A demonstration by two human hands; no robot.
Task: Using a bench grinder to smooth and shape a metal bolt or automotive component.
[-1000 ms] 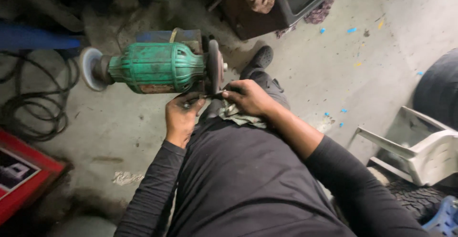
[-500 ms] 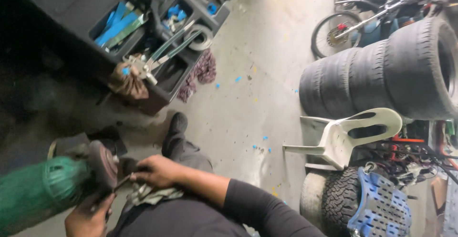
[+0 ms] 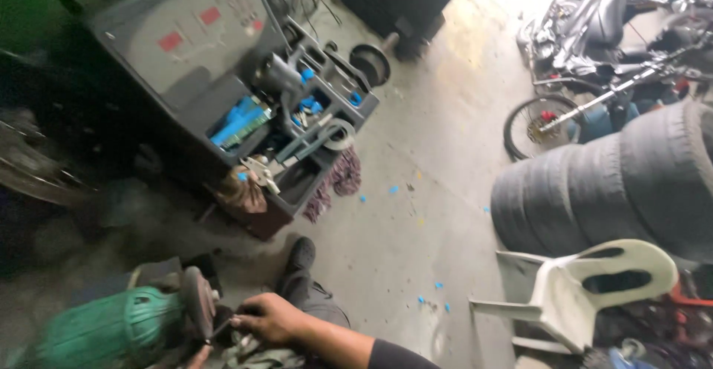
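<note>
A green angle grinder point(image 3: 111, 328) with a dark disc point(image 3: 199, 302) lies at the bottom left, across my lap. My right hand point(image 3: 271, 318) is closed on a thin dark tool point(image 3: 225, 324) whose tip meets the disc's hub. Only a sliver of my left hand point(image 3: 196, 356) shows at the bottom edge, under the grinder's head; its grip is hidden. A crumpled greyish rag point(image 3: 260, 354) lies beneath my right hand. My black shoe point(image 3: 301, 254) points out over the concrete floor.
A grey machine cabinet point(image 3: 186, 42) with tool-filled trays point(image 3: 312, 124) stands ahead on the left, a dark rag point(image 3: 342, 176) hanging off it. Stacked tyres point(image 3: 616, 183), a tipped white plastic chair point(image 3: 594, 287), a bicycle wheel point(image 3: 531, 128) and a motorcycle point(image 3: 594, 20) fill the right.
The view has swung up from my lap toward the room, sliding the grinder and hands to the bottom left. My right hand stays at the disc.
</note>
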